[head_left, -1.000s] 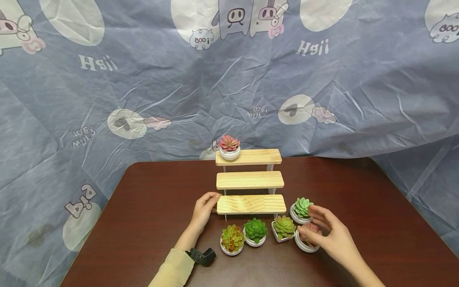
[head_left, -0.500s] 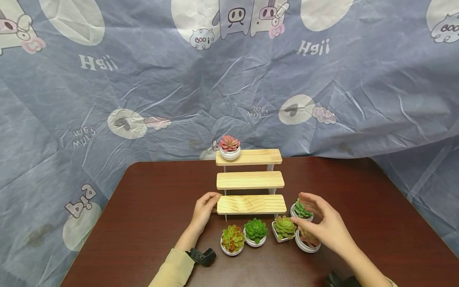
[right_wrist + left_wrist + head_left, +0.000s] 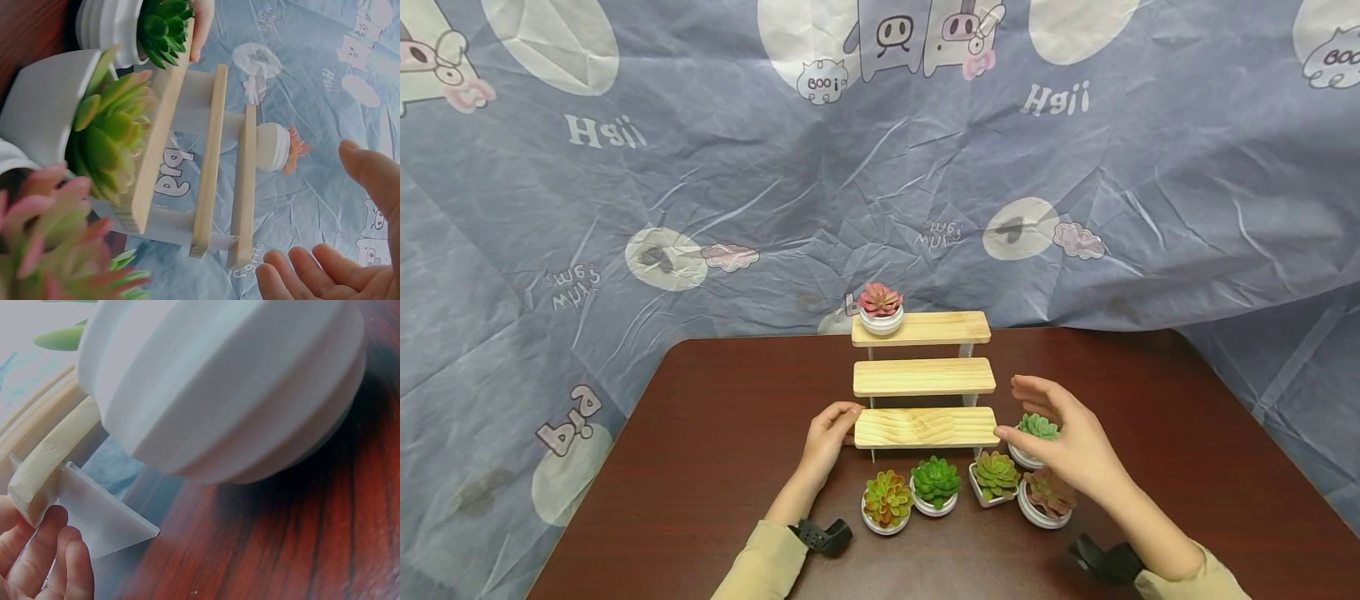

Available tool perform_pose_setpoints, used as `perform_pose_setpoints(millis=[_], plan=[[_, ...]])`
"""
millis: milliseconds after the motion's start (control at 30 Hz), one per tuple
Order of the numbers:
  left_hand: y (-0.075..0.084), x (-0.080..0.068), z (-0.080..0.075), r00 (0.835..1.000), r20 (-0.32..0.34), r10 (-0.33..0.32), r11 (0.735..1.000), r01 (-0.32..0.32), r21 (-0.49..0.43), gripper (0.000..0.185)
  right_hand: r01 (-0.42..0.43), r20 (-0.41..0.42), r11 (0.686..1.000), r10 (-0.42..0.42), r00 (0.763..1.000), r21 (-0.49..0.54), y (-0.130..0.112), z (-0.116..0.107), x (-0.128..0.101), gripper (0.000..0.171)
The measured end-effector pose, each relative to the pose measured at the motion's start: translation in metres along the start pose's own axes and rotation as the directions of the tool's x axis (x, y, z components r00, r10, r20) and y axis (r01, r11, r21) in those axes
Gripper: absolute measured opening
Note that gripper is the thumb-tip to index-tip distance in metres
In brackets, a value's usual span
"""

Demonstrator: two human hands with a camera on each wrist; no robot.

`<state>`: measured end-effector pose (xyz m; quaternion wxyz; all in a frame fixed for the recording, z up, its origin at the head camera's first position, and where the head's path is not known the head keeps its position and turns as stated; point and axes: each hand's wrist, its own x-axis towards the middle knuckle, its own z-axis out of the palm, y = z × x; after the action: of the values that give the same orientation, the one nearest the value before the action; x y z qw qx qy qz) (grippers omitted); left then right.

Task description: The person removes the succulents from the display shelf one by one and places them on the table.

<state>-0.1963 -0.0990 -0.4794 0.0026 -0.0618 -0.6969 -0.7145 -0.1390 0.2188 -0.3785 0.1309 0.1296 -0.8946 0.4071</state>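
A three-step wooden stand point(image 3: 925, 427) sits mid-table, with a pink succulent in a white pot point(image 3: 880, 309) on its top step. My left hand point(image 3: 841, 419) grips the left end of the bottom step; in the left wrist view its fingers point(image 3: 44, 562) curl under that end point(image 3: 50, 456), beside a white pot point(image 3: 225, 394). My right hand point(image 3: 1022, 410) hovers with spread fingers, holding nothing, just above a light green succulent point(image 3: 1039, 427) right of the stand. In the right wrist view its fingers point(image 3: 312, 275) are bare.
On the dark brown table point(image 3: 715, 433), in front of the stand, stand a red-green succulent point(image 3: 886, 498), a dark green one point(image 3: 934, 482), a yellow-green one in a square pot point(image 3: 995, 475) and a pink one point(image 3: 1049, 493). A printed blue cloth point(image 3: 700, 167) hangs behind.
My right hand has left the pink succulent at the front right and risen up and back over the light green one. My left hand has stayed on the stand.
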Motion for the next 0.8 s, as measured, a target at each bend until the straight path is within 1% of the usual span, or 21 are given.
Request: perform_pose_setpoints(millis=[133,367,400,633,800], plan=[[0.0,0.0,0.0,1.0,-0.004,-0.001,1.0,0.001,0.007,0.024,0.015,0.007,1.0,-0.016,1.0,0.021,-0.002,0.0,0.007,0.065],[-0.026,0.011,-0.004,1.0,-0.008,-0.013,1.0,0.012,-0.004,0.026,0.017,0.019,0.998,-0.018,1.0,0.064,-0.008,-0.001,0.019,0.066],[-0.028,0.012,-0.004,1.0,-0.012,-0.011,1.0,0.011,-0.004,0.027,0.018,0.019,0.998,-0.019,1.0,0.063,-0.009,-0.001,0.02,0.065],[-0.032,0.012,-0.003,0.999,-0.037,0.015,1.0,-0.014,0.008,0.032,0.017,0.032,0.998,-0.018,0.999,0.055,-0.015,0.001,0.032,0.065],[-0.032,0.012,-0.003,0.999,-0.046,0.022,1.0,-0.022,0.006,0.03,0.001,0.053,0.996,-0.006,0.999,0.095,-0.018,0.002,0.039,0.065]])
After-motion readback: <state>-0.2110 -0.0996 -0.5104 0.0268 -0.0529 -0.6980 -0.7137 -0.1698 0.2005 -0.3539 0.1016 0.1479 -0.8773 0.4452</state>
